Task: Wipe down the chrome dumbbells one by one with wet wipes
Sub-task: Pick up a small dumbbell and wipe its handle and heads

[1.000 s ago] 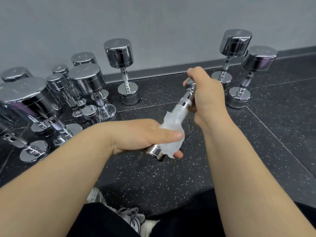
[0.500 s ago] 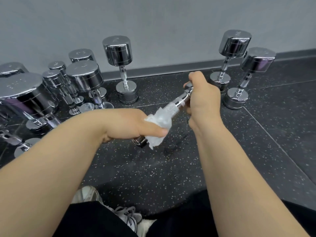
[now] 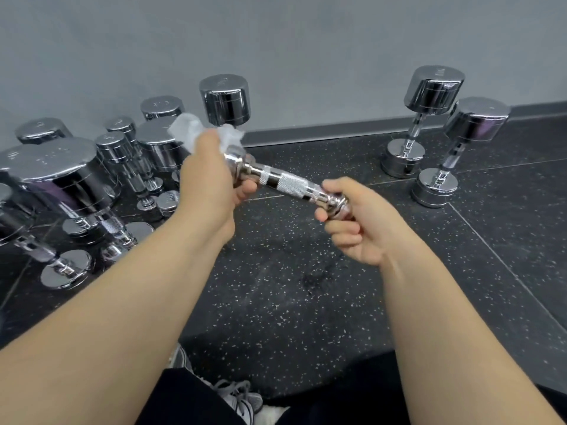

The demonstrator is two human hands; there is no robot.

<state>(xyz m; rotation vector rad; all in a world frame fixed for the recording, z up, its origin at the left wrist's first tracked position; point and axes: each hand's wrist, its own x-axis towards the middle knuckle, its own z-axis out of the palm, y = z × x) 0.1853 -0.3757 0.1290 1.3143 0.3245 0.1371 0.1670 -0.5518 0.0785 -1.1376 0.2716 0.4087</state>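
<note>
A small chrome dumbbell (image 3: 285,183) with a knurled handle is held in the air over the dark floor, lying almost level. My left hand (image 3: 208,176) grips its left head together with a crumpled white wet wipe (image 3: 196,128), which sticks out above my fingers. My right hand (image 3: 356,222) curls round the right head, and most of that head is hidden in my palm. The handle between my hands is bare.
Several chrome dumbbells (image 3: 61,179) stand and lie crowded on the left by the grey wall. One tall dumbbell (image 3: 225,99) stands behind my left hand. Two more dumbbells (image 3: 429,118) stand upright at the right. Speckled black rubber floor (image 3: 276,286) lies below; my shoe (image 3: 242,397) is at the bottom.
The dumbbell has swung round: the wiped end in my left hand rose up and to the far left, and my right hand dropped lower and nearer with the other end.
</note>
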